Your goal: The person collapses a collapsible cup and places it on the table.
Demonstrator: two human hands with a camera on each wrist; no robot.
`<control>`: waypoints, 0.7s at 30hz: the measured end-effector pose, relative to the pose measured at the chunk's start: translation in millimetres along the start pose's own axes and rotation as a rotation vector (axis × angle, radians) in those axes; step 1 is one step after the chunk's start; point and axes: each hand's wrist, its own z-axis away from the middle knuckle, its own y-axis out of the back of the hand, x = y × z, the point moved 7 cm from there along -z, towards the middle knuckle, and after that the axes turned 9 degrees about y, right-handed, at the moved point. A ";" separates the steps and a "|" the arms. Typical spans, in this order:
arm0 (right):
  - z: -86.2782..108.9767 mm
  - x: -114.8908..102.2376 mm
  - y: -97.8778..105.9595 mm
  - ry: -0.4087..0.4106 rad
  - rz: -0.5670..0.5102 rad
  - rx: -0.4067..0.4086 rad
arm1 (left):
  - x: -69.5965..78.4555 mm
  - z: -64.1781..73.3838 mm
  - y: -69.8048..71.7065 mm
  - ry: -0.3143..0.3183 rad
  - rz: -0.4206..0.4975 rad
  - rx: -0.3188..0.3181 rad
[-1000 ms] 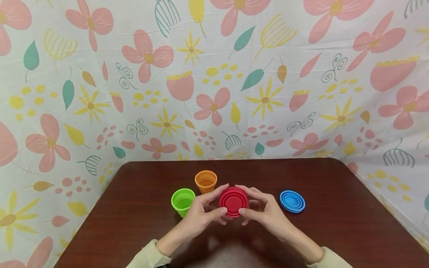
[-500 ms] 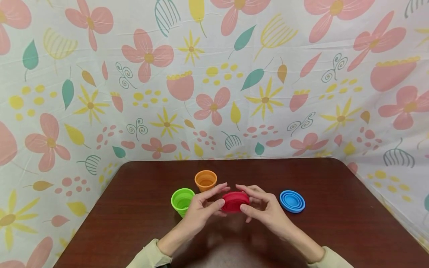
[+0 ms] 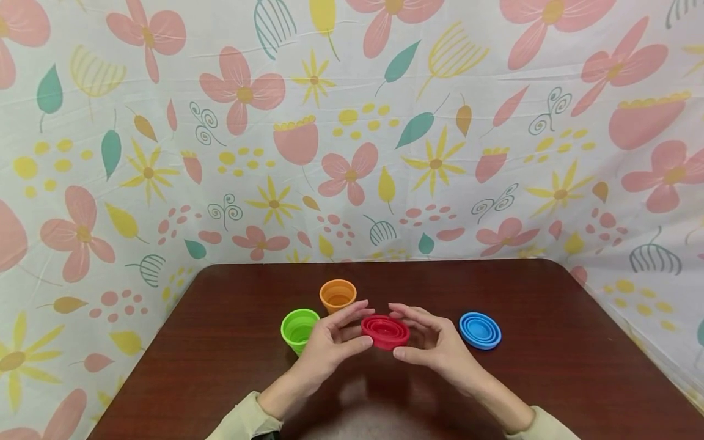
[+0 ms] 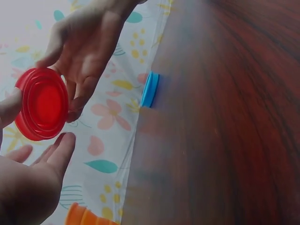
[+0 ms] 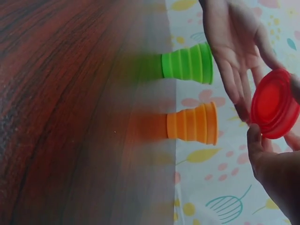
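Two light sleeves (image 3: 247, 418) enter from the near edge. The left hand (image 3: 329, 347) and right hand (image 3: 440, 345) pinch the red cup (image 3: 385, 331) from opposite sides, thumbs on the near side, other fingers extended behind. The red cup is held above the counter (image 3: 220, 366), collapsed to a shallow disc of smooth concentric rings. Its broad axis runs left to right between the hands; its ringed face points up and toward the person. Counter surface: glossy, dark red-brown, wood-grained. The green cup (image 3: 300, 330) stands upright, extended, ribbed, tapering to its base. The blue cup (image 3: 480, 330) lies flat, collapsed, rings upward. The orange cup (image 3: 338, 296), ribbed and extended, stands upright farther back. Floral cloth (image 3: 352, 91), lightly creased, hangs behind.
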 end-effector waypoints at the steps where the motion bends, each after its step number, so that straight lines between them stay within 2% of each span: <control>1: -0.1 -0.5 -0.1 0.004 0.001 -0.006 | -1.5 -0.2 -0.3 0.018 0.005 -0.006; 7: -1.8 -4.2 -1.5 0.066 -0.017 -0.039 | -8.0 -1.2 -3.4 0.069 0.044 -0.075; 13: -2.2 -6.1 -1.5 0.091 0.006 -0.049 | -8.3 -1.2 -6.2 0.066 0.043 -0.105; 21: -3.9 -6.9 -2.7 0.101 0.035 -0.048 | -5.8 -0.4 -11.5 0.059 0.106 -0.142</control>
